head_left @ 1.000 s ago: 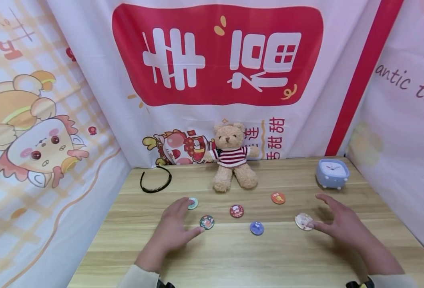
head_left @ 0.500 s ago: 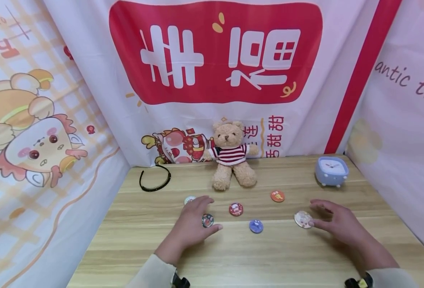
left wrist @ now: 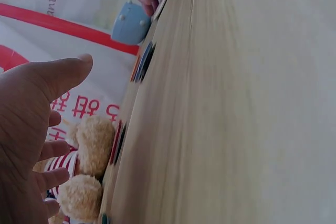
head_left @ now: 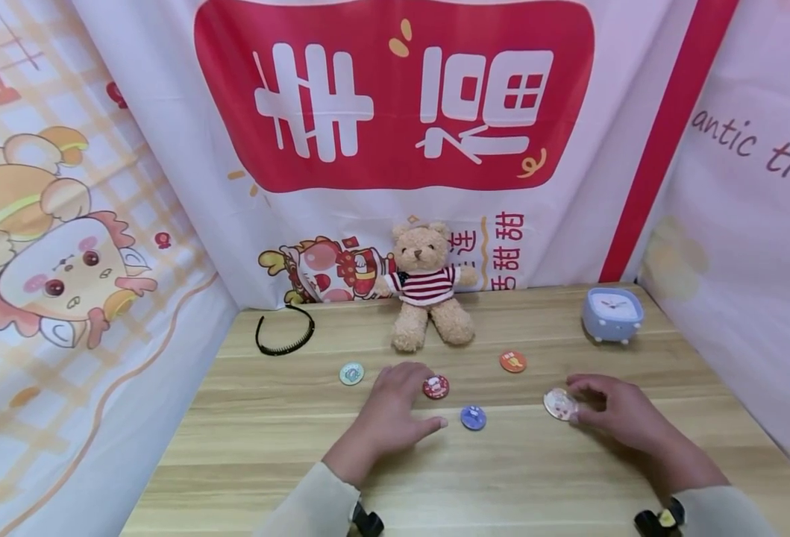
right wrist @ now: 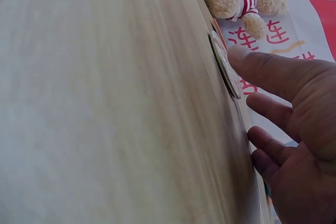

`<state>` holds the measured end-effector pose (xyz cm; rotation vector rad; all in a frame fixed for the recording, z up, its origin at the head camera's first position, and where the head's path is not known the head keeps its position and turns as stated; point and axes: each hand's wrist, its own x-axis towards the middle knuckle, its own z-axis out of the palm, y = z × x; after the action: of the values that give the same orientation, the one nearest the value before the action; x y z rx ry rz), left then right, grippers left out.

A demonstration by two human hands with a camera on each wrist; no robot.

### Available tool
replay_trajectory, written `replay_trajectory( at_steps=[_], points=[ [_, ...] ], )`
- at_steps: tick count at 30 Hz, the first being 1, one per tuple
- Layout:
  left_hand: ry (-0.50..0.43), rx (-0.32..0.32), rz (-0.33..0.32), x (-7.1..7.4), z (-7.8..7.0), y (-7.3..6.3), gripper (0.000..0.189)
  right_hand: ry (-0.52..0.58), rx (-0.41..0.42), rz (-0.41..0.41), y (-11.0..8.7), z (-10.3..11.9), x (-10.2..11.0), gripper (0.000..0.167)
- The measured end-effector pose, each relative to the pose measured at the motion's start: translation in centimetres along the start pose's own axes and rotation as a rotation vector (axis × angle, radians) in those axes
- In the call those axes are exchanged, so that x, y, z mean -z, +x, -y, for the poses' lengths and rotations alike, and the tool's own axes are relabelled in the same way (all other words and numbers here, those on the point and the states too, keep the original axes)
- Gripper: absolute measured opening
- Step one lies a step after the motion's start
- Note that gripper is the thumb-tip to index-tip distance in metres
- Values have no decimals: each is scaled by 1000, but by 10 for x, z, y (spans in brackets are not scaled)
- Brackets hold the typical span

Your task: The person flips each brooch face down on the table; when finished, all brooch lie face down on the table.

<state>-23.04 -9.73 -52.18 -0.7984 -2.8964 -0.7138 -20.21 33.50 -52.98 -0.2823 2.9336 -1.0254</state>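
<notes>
My left hand (head_left: 391,414) hovers over the table with thumb and fingers spread, its fingertips beside a round red badge (head_left: 436,386). A dark green badge is hidden beneath this hand in the head view. Right of the thumb lies a blue badge (head_left: 473,418). At the right, a whitish round badge (head_left: 559,404) lies flat, with my right hand (head_left: 619,410) beside it. The right thumb is at the badge's edge; whether it touches cannot be told. The right fingers are loosely bent and hold nothing. An orange badge (head_left: 512,362) and a pale teal badge (head_left: 351,374) lie farther back.
A teddy bear (head_left: 428,287) in a striped shirt sits against the back curtain (head_left: 395,97). A black toothed headband (head_left: 286,350) lies at the back left, and a blue alarm clock (head_left: 612,315) stands at the back right of the wooden table (head_left: 502,477).
My left hand has moved right, uncovering the pale teal badge and covering the dark green one. The right hand's thumb and fingers have drawn somewhat closer together near the whitish badge.
</notes>
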Motion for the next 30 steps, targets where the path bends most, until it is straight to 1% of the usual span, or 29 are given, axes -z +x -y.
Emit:
replay_trajectory(
  at_steps=[6,12,19,22,27,30],
  points=[
    [-22,-14,27,-10,-18,9,78,-12,21,-6,1,-4,-5,29],
    [-6,-53,37,-18,-33,16,75,-29,27,-22,1,-3,-6,30],
    [32,-78,40,-28,-48,25,72,-49,24,-33,1,-5,-6,29],
    [32,-95,42,-32,-55,28,72,-45,23,-29,0,-7,-7,29],
    [32,-122,50,-37,-63,33,71,-40,22,-31,0,-8,-8,29],
    [50,-136,50,-40,-67,36,72,-31,26,-33,0,-8,-8,29]
  ],
)
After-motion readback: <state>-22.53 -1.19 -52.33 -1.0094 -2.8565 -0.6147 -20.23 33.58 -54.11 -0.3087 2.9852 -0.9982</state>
